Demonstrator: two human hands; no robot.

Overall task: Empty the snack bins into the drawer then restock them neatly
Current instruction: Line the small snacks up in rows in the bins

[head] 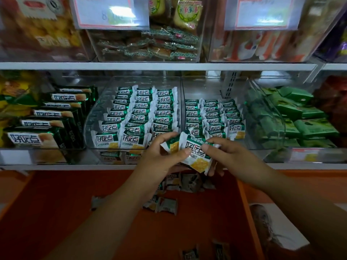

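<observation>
A small bunch of green-and-white snack packets (195, 152) is held just in front of the lower shelf (75, 167), at the seam between two clear bins and above the open orange drawer (56, 212). The left hand (159, 158) has its grip closed on the left side of the bunch, thumb on top and fingers curled over the upper edge. The right hand (227, 156) grips the right side, thumb pressed on the printed face and fingers tucked beneath.

Behind the hands, the left bin (97, 117) holds three neat rows of standing packets (142, 109), filled nearly to its front wall. The right bin (206, 87) holds three similar packet rows (212, 115), with bare space at its back.

Down in the drawer, loose packets (167, 205) lie scattered, some under the hands and a few near the bottom edge of the view.

To the left of the bins stand dark green boxes (56, 119) of the same brand; to the right sits a bin of bright green packs (300, 117). The upper shelf (150, 66) carries more clear bins of snacks with price cards (110, 12) on their fronts. A shoe (262, 222) shows on the floor beside the drawer.
</observation>
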